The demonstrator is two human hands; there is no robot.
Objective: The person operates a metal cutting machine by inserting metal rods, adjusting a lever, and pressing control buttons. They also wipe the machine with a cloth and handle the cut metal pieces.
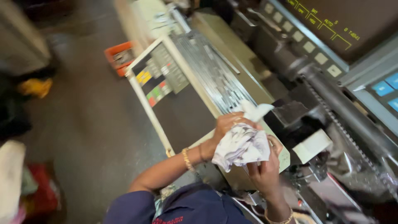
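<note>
Fingers of both your hands are closed on the crumpled white cloth (241,145): your left hand (230,126) presses on it from above and your right hand (265,168) grips it from below, so the cloth is bunched between them with no open grip on either side. It sits in front of your chest, just above the pale edge of the machine table (195,83). One loose corner of the cloth sticks up and away from you, toward the grey ribbed way cover (211,70); the bundle has no clear long axis, it is more a ball. How much wiping is done I cannot tell; the dark machine parts (331,103) at the right look oily still, so I judge that work remains
</note>
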